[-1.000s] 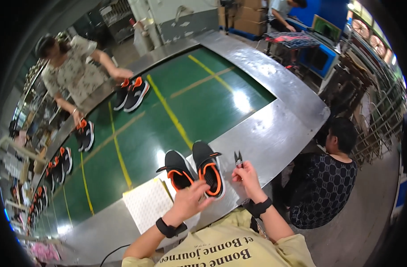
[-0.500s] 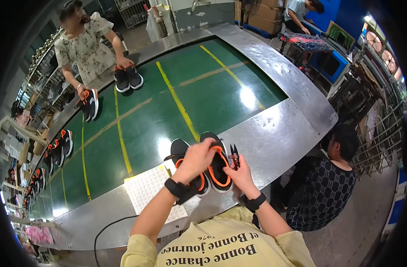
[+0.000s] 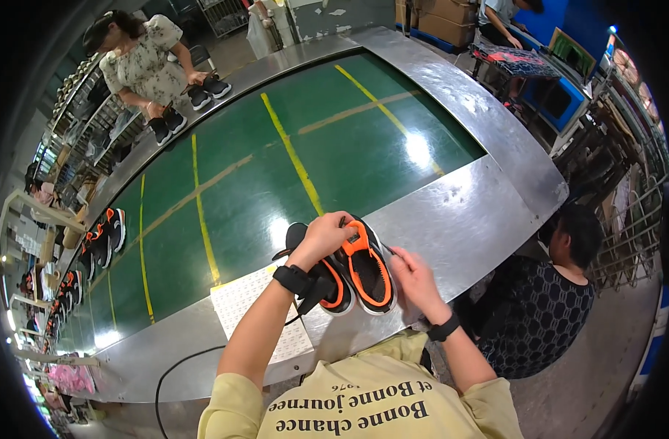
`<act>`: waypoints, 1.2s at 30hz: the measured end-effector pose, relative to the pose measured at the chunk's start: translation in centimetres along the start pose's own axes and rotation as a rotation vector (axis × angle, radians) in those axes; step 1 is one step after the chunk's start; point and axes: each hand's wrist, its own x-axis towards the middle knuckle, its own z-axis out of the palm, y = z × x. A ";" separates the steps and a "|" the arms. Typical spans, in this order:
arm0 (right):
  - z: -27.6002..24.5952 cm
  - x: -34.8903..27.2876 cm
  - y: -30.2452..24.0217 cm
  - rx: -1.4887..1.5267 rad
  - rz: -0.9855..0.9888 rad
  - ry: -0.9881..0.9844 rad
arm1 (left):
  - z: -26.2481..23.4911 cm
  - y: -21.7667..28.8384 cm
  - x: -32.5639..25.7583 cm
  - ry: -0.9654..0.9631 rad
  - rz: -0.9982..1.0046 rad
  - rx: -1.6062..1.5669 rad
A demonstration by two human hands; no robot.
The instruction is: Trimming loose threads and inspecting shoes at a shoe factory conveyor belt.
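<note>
1. Step in hand, our read: working at the opening of the right-hand shoe (image 3: 372,276), a black one with orange lining. We place it on the metal tabletop (image 3: 459,201), just off centre at 5 o'clock, toe to 12.
2. Left hand (image 3: 326,238), at the shoe's 10 o'clock: thumb and fingers look pinched on the tongue end.
3. Right hand (image 3: 418,281), at its 3 o'clock: fingers curled, tips close beside the shoe's side. We see a thin dark sliver by the tips; whether they grip it, we can't tell.
4. Next move, our judgement: calls for a steady left pinch so the opening stays exposed, with right fingertips kept clear of the lining.
5. Left-hand shoe (image 3: 341,303) sits beside it at 6 o'clock, partly hidden by our left hand and wrist.
6. Containers: the right-hand shoe's cavity shows a dark insole, nothing else we can make out. Left-hand shoe's inside is mostly covered. Cardboard boxes (image 3: 446,23) at 1 o'clock: contents not visible. Pink bag (image 3: 71,375) at 8 o'clock: contents unclear.
7. White patterned sheet (image 3: 241,306) at 7–8 o'clock, flat.
</note>
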 end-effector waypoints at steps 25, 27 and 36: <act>0.2 3.9 -8.7 -1.478 -0.833 -0.346 | 2.8 0.5 1.5 -0.048 0.014 0.073; 0.5 4.2 -8.4 -1.501 -0.831 -0.358 | 3.2 0.3 1.6 -0.031 0.010 0.057; -0.2 4.9 -9.0 -1.509 -0.771 -0.409 | 3.9 0.4 2.0 -0.036 -0.006 0.071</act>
